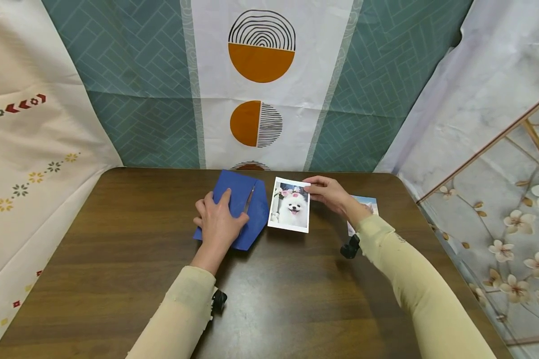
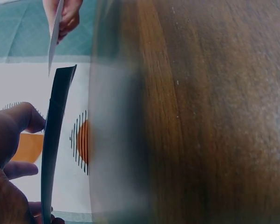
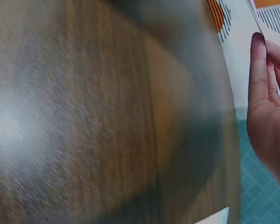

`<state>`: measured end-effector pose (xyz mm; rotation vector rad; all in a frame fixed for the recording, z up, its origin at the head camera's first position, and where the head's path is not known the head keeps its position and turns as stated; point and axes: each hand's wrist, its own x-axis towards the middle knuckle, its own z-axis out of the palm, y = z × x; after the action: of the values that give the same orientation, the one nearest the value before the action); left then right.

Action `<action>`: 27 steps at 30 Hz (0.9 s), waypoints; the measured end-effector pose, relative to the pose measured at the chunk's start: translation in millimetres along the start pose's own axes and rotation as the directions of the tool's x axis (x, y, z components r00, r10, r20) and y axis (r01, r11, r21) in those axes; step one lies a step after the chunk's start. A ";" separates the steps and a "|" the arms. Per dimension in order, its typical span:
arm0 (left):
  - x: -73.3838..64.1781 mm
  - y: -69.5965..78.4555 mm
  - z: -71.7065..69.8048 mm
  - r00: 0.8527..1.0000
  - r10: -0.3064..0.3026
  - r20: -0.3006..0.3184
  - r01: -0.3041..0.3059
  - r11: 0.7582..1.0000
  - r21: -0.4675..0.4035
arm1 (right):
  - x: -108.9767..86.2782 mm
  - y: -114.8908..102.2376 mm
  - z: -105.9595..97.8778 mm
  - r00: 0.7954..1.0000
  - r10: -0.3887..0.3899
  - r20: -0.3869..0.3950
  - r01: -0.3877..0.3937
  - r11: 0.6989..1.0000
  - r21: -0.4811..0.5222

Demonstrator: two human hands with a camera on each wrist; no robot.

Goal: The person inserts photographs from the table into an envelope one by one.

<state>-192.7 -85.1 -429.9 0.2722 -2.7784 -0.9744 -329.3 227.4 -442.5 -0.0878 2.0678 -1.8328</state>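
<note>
A blue paper envelope (image 1: 240, 192) with a gap along its flap is gripped by my left hand (image 1: 220, 222), thumb and forefinger lying across its face. Seen edge-on in the left wrist view, the envelope (image 2: 56, 135) has fingertips curling round its lower end. My right hand (image 1: 330, 194) pinches the right edge of a white-bordered photo card (image 1: 292, 209) showing a fluffy white dog with pink flowers. This card is held just right of the envelope, near its flap side. Thumb and fingers of the right hand (image 3: 268, 107) meet on the card's thin edge in the right wrist view.
A second picture card (image 1: 372, 202) lies on the brown wooden table (image 1: 126, 239), partly hidden by the right wrist. Patterned cloth (image 1: 269, 89) hangs behind the table's far edge. More cloth hangs at both sides.
</note>
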 end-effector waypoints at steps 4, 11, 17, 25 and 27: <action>1.4 0.8 -0.5 1.000 -0.009 0.003 0.009 1.000 0.005 | -0.8 1.8 9.6 1.000 0.011 0.019 -0.010 1.000 -0.021; 2.8 3.4 -1.2 1.000 -0.017 0.009 0.017 1.000 0.006 | 0.3 3.7 24.1 0.999 0.004 0.053 -0.003 1.000 -0.022; 3.0 6.7 -2.0 1.000 -0.018 0.017 0.018 1.000 0.000 | 0.0 1.2 33.3 0.996 -0.010 0.084 0.013 0.999 -0.034; 2.4 7.1 -0.6 1.000 -0.015 0.011 0.015 1.000 -0.003 | 5.1 0.8 44.3 0.995 0.006 0.099 0.001 0.997 -0.073; 2.0 7.1 -0.4 1.000 -0.017 0.015 0.017 1.000 -0.006 | 6.3 1.5 46.8 0.995 0.010 0.104 -0.001 0.996 -0.087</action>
<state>-195.3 -80.3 -424.9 0.2897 -2.7902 -0.9924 -320.0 181.6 -449.2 -0.1961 2.0722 -1.6973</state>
